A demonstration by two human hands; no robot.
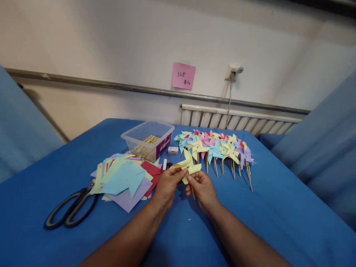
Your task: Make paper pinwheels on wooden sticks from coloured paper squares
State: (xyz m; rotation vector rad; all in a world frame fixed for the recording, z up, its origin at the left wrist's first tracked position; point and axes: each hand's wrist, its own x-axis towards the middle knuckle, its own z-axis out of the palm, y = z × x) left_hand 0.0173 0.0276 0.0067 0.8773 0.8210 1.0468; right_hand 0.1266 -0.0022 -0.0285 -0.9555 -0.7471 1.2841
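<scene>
Two hands (167, 185) (205, 191) clamp fingers (181, 175) on a yellow pinwheel (188, 158) before a pink wall note (183, 76) starting "32".

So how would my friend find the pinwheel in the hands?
Over the blue surface, find the left hand and right hand. They hold the yellow pinwheel. The bunched pinwheels beyond it include yellow ones, but only this one is held.

Scissors (75, 208) left of paper pile (122, 178), sticks (151, 139) in tub (164, 145) behind, held pinwheel (188, 161) right, pinwheel cluster (214, 150) beyond
</scene>
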